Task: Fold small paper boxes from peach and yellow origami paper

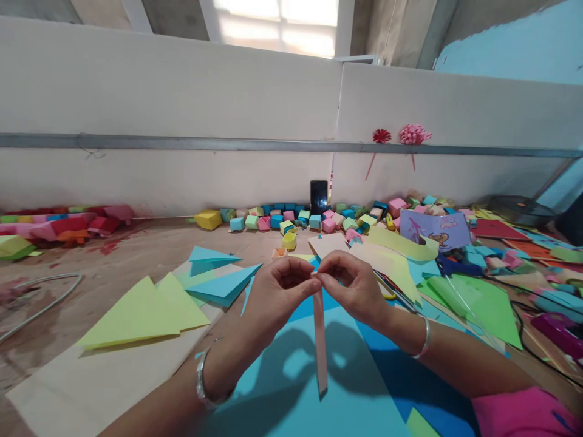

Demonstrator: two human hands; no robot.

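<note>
A narrow pale pink paper strip (321, 346) hangs down between my hands, its lower end over light blue paper (273, 394). My left hand (285, 297) pinches the strip's top end between thumb and finger. Meeting it at the same spot, my right hand (353, 288) also has thumb and fingertips closed on that end. The fingertips cover the very top of the strip. Shadows of both hands fall on the blue sheet. Darker blue paper (410, 376) shows at the right.
Folded yellow paper (132, 318) and folded blue paper (228, 285) lie at left. Small coloured paper cubes (276, 221) line the wall, where a phone (319, 197) leans. Green sheets (487, 306), a purple printed pouch (435, 230) and a black cable (523, 328) are at right.
</note>
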